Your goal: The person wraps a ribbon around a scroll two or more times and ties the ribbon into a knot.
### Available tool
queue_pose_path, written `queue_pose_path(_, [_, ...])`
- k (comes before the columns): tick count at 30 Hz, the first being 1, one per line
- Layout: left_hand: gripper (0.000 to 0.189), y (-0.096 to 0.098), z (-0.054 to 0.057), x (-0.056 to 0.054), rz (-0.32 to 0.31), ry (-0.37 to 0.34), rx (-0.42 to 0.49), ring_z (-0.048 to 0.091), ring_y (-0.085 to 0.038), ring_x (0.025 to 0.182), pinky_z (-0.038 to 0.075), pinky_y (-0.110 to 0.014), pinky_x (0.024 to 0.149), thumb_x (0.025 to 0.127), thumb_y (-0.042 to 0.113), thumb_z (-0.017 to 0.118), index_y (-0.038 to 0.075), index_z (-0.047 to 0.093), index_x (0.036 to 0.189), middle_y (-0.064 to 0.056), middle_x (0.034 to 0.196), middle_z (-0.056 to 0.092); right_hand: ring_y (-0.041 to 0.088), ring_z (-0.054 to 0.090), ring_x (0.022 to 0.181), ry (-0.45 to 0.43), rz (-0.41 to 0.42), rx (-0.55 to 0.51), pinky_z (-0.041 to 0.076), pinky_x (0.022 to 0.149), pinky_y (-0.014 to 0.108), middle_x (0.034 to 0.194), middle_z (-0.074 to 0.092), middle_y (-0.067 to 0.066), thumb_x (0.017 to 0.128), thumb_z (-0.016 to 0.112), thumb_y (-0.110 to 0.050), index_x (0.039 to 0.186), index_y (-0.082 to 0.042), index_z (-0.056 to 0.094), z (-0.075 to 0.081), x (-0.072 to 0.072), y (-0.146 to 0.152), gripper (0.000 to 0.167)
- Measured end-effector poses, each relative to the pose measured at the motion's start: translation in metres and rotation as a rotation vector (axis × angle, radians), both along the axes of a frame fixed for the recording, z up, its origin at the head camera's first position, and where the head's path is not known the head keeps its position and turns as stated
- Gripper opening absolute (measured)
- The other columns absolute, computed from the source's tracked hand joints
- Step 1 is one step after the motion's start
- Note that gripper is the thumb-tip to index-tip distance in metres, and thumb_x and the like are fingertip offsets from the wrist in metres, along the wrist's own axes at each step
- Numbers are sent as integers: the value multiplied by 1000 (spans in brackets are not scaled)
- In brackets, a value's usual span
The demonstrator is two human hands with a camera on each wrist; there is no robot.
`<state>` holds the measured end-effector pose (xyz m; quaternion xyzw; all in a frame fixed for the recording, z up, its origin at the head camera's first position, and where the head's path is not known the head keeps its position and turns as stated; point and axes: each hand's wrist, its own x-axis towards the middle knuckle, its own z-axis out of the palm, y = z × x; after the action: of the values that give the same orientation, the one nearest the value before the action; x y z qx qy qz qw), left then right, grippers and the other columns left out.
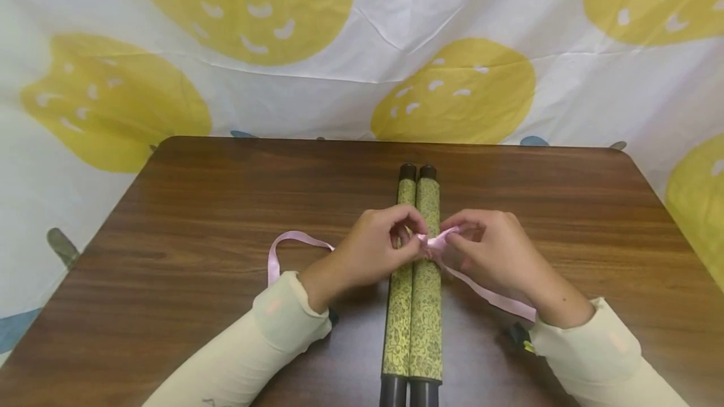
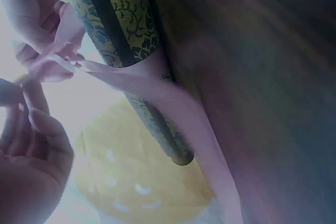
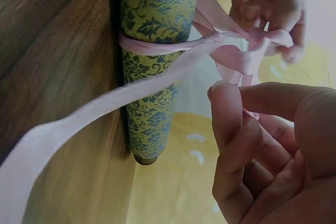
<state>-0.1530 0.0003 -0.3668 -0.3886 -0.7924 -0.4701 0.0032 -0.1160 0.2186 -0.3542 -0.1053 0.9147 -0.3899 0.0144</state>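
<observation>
Two scrolls with yellow-green floral brocade, the left one (image 1: 398, 325) and the right one (image 1: 427, 325), lie side by side on the table, dark knobs at their ends. A pink ribbon (image 1: 435, 244) goes around them near the middle, its loops gathered above them. From the left, my left hand (image 1: 373, 244) pinches the ribbon between thumb and fingertips. My right hand (image 1: 500, 250) pinches a loop of it from the other side. In the right wrist view the ribbon band (image 3: 152, 48) circles the brocade, and a long tail (image 3: 105, 103) hangs away.
The brown wooden table (image 1: 215, 206) runs back to a white cloth (image 1: 294, 99) printed with yellow shapes. One ribbon tail (image 1: 274, 256) curls on the left beside my sleeve; another (image 1: 498, 299) stretches right, under my wrist.
</observation>
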Motion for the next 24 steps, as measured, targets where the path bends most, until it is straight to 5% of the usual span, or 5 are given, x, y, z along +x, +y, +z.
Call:
queue_pose_path(4, [12, 0, 0, -1, 41, 76, -104, 54, -5, 64, 47, -15, 57, 88, 4, 69, 9, 73, 97, 0, 83, 70, 12, 65, 62, 26, -9, 24, 55, 55, 26, 82, 75, 9, 91, 68, -8, 95, -10, 73, -1, -1, 0, 6])
queue_pose_path(7, [8, -3, 1, -1, 50, 68, -107, 55, -6, 63, 47, -16, 55, 86, 5, 71, 10, 74, 91, 1, 78, 69, 13, 64, 57, 7, -19, 2, 53, 53, 26, 82, 74, 10, 91, 66, -8, 93, -9, 71, -2, -3, 1, 6])
queue_pose_path(11, [7, -7, 2, 3, 20, -29, -12, 55, -7, 63, 49, -19, 55, 83, 5, 74, 9, 73, 88, 0, 75, 66, 15, 63, 53, -30, -20, -38, 51, 51, 27, 89, 74, 13, 91, 64, -6, 94, -8, 69, -2, -5, 4, 6])
queue_pose_path(17, [8, -12, 3, 9, -122, -142, 76, 53, -2, 62, 48, -20, 54, 84, 3, 72, 9, 70, 90, -4, 77, 66, 19, 65, 54, -82, 9, -90, 55, 51, 31, 95, 74, 15, 88, 62, 0, 96, -5, 67, 0, -11, 7, 10])
queue_pose_path(24, [8, -18, 8, 9, -249, -361, 34, 44, -4, 57, 38, -17, 53, 89, -2, 62, 3, 65, 95, -9, 90, 63, 22, 63, 53, -162, 44, -241, 54, 48, 34, 91, 72, 17, 90, 60, 2, 103, 1, 62, 2, -18, 15, 13])
